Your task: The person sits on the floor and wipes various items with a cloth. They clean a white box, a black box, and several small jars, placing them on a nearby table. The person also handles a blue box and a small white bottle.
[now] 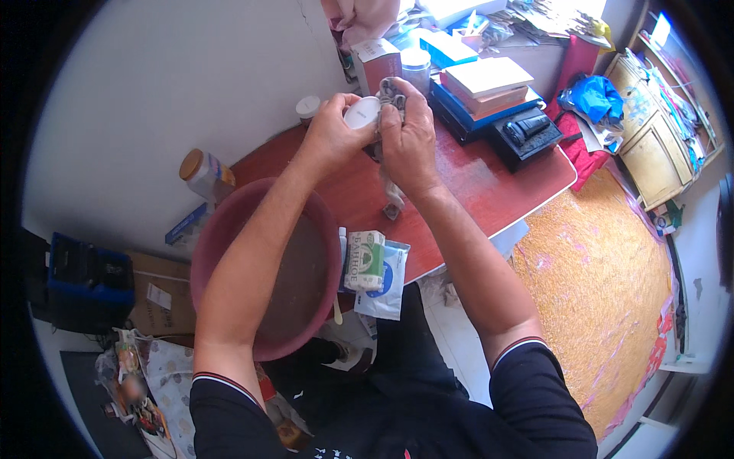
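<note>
My left hand grips a small container by its side, with its round white lid facing up towards me. Most of the container's body is hidden by my fingers. A crumpled greyish cloth is bunched in my right hand, pressed close against the container's right side, and its lower end hangs down over the red tabletop. Both hands are raised over the table's far part. Under my left forearm stands a large pink plastic basin holding murky water.
Soap in a wrapper lies on a white-and-blue packet by the table's front edge. A jar with an orange lid stands behind the basin. Stacked books, a black box and a lidded canister occupy the back right.
</note>
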`<action>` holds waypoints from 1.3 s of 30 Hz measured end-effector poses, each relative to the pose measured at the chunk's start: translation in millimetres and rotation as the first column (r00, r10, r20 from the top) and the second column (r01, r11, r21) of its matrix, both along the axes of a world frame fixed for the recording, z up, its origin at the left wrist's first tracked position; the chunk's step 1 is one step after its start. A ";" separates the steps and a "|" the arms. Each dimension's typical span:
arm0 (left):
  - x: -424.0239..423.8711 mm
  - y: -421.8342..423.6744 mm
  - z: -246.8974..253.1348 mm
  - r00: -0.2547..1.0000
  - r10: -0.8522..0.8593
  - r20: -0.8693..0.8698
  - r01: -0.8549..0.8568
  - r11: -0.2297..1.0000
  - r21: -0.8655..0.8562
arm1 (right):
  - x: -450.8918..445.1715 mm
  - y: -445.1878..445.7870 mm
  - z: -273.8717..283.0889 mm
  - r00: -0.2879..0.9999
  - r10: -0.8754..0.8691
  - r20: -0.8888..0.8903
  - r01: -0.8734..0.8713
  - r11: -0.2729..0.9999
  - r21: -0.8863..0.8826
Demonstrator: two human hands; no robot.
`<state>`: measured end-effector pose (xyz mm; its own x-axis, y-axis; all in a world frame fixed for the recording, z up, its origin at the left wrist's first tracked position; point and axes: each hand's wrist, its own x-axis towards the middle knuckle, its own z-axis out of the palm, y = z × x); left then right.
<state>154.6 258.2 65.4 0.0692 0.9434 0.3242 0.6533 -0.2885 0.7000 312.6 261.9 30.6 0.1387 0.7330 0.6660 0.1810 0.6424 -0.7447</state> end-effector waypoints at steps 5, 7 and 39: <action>8.4 -41.5 12.5 0.999 -0.033 -0.041 0.035 0.998 0.061 | 17.4 -5.7 -14.4 0.997 -0.022 -0.069 0.002 0.961 -0.275; 20.5 -59.5 26.1 0.996 -0.058 0.064 0.056 0.998 0.027 | 34.7 -6.4 -24.0 0.997 -0.057 -0.053 0.037 0.945 -0.326; 69.4 -88.0 11.6 0.984 -0.067 0.164 0.014 0.952 0.305 | 65.2 -15.3 -26.7 0.383 0.252 -0.889 -0.885 0.375 -0.275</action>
